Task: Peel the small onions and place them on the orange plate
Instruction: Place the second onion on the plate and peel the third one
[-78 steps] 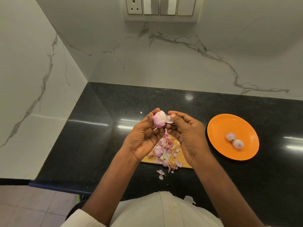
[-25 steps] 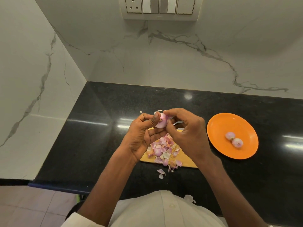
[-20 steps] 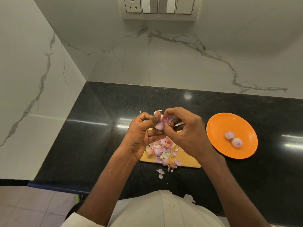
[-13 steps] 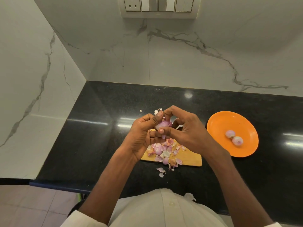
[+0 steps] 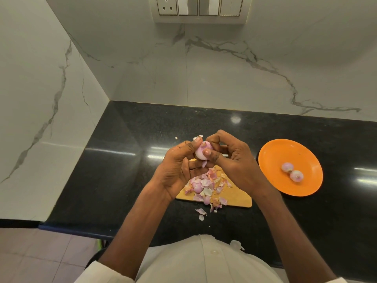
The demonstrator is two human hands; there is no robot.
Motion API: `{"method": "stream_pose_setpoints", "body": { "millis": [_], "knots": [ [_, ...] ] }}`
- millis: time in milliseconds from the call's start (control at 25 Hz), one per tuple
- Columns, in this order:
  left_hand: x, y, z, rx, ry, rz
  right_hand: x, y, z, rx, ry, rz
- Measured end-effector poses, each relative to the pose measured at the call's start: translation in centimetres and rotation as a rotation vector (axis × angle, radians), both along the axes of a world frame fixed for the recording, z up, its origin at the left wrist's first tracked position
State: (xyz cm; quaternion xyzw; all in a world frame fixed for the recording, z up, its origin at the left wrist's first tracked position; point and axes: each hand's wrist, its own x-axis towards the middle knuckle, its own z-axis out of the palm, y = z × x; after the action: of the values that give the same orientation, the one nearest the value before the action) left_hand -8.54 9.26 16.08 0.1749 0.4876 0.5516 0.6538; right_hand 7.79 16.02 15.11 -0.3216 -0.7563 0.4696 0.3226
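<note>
A small pale pink onion (image 5: 201,153) is held above the wooden cutting board (image 5: 236,199). My left hand (image 5: 177,170) grips it from the left with thumb and curled fingers. From the right, my right hand (image 5: 232,160) pinches it, the thumb tip pressed on its skin. To the right, the orange plate (image 5: 306,158) lies on the counter with two peeled onions (image 5: 292,172) side by side. A heap of pink onion skins (image 5: 206,187) covers the left part of the board.
The black stone counter (image 5: 126,160) meets white marble walls at the back and left. A few loose skins (image 5: 201,213) lie off the board near the counter's front edge. A socket panel (image 5: 200,9) sits on the back wall.
Both hands have kept the onion between them and turned it. My right thumb has shifted across its skin, and more pale flesh now shows.
</note>
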Motion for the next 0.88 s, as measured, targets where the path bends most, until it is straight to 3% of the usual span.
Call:
{"method": "stream_pose_setpoints", "body": {
  "millis": [240, 560, 720, 880],
  "knots": [
    [-0.2, 0.0, -0.2, 0.077, -0.046, 0.029, 0.0, 0.0, -0.5, -0.033, 0.116, -0.07],
    [-0.1, 0.0, -0.6, 0.058, -0.025, -0.026, 0.4, 0.6, 0.3, 0.119, -0.047, 0.069],
    [-0.3, 0.1, -0.8, 0.008, -0.13, 0.039, 0.6, 0.9, 0.2, 0.095, 0.024, 0.07],
    [0.3, 0.0, -1.0, 0.067, 0.002, -0.015, 0.4, 0.4, -0.1, 0.136, 0.007, 0.06]
  ]
}}
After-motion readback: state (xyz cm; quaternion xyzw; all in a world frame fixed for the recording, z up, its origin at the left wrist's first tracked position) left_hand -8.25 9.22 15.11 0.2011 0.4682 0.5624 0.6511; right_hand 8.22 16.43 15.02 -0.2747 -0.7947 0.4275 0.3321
